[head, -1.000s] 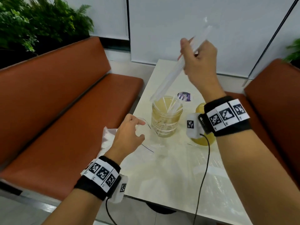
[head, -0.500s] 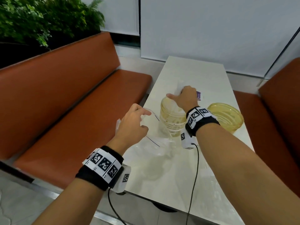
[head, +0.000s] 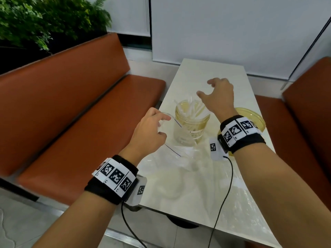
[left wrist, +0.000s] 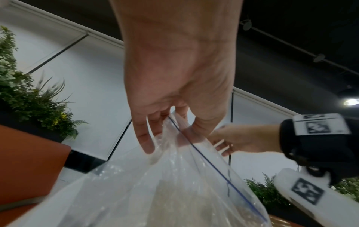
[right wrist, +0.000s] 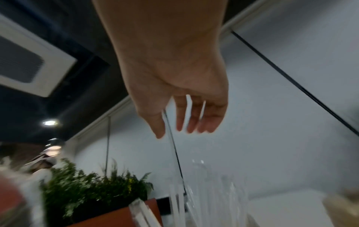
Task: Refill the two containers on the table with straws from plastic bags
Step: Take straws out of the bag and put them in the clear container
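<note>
At the left centre of the head view, the left hand is seen pinching the raised mouth of a clear, thin plastic zip bag with a blue seal line; in the left wrist view the film is gathered between thumb and fingers. The bag's body sags onto the glossy pale table at the centre of the frame. Such film is judged light, limp and slippery, so it is best held at the stiffer seal strip, where it is gripped now; whether straws remain inside cannot be told.

Just right of the bag, at centre frame, a clear yellowish ribbed plastic jar stands upright, with wrapped translucent straws leaning loosely inside. The straws are judged very light, smooth and easily crushed, so a bundle is best taken near its middle with mild pressure.

Above the jar's far rim, the right hand hovers with fingers spread and relaxed, holding nothing. At the right of the frame, partly hidden by the right wrist, a second yellowish round container sits on the table; its contents cannot be seen.
</note>
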{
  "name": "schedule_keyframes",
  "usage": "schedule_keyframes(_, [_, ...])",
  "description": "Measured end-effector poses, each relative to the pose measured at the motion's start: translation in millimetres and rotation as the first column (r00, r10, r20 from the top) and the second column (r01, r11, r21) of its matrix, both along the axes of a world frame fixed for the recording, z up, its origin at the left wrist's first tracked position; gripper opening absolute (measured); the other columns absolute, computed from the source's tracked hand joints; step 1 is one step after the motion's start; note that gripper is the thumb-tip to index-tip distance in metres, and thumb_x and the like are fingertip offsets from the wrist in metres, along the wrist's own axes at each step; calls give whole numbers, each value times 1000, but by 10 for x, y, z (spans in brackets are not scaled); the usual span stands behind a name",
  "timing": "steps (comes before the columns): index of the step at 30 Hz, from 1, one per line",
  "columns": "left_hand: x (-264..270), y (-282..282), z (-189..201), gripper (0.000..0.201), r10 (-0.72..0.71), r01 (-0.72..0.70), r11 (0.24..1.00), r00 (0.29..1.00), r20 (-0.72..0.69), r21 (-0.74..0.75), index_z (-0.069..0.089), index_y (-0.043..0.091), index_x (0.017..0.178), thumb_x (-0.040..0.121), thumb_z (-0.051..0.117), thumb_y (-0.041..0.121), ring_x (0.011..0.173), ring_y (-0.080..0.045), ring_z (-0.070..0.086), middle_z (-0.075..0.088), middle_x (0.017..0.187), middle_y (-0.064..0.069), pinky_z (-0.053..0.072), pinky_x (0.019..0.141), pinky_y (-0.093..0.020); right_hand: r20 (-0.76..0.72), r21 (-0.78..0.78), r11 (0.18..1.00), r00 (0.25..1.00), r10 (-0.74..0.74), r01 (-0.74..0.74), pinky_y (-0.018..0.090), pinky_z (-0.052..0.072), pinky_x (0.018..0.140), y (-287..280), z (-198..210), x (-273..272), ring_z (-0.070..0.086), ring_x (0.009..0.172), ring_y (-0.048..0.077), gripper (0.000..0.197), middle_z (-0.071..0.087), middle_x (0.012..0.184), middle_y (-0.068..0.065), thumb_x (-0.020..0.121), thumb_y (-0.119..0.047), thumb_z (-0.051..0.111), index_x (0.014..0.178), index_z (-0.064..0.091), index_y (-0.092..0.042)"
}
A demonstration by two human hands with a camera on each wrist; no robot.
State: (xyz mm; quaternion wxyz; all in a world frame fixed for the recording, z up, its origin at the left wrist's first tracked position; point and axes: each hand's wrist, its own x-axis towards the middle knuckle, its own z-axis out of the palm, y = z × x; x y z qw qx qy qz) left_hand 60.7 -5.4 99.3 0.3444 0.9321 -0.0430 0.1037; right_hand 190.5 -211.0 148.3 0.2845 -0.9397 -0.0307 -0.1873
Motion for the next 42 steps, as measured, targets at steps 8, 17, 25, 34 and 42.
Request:
schedule_keyframes(8, [-14,-183,-20,74,-89,89,996,996,-4,-2,53,19,142,74,63,-7,109,-13,56,43,127,10,53,88,-31,-711,-57,775,570,411,-630,37,58,85,272,-149,-839,72,94,28,32,75,98,11,99,-30,57,101,74,-2])
schedule_keyframes(17, [-119,-353,-200,74,-120,120,993,992,29,11,51,19,142,75,58,-10,107,-7,53,39,130,12,55,84,-32,-642,-575,603,762,85,-552,37,44,88,372,-877,-1005,58,115,29,46,61,122,9,104,-45,41,128,57,-10])
schedule_keyframes(25, [-122,-340,-285,68,-106,107,993,994,33,-48,53,23,139,77,59,-4,105,-8,56,40,128,14,56,85,-38,-683,-521,596,717,140,-612,33,44,76,277,-890,-1011,60,109,28,33,61,121,10,105,-25,44,134,54,-13])
schedule_keyframes(34, [-126,-385,-282,72,-112,119,987,992,-63,108,49,29,140,75,79,21,114,-13,56,39,133,13,40,100,-38,-616,-614,481,761,205,-626,33,39,69,248,-352,-1092,62,103,27,23,61,116,8,103,-18,48,124,57,-11])
schedule_keyframes(42, [-47,-511,-447,60,43,-47,993,998,41,106,62,28,111,68,78,66,104,-10,47,48,110,14,34,89,-34,-618,-552,542,747,245,-634,28,39,65,320,387,-1201,57,85,23,16,59,95,3,103,-20,50,115,58,-14])
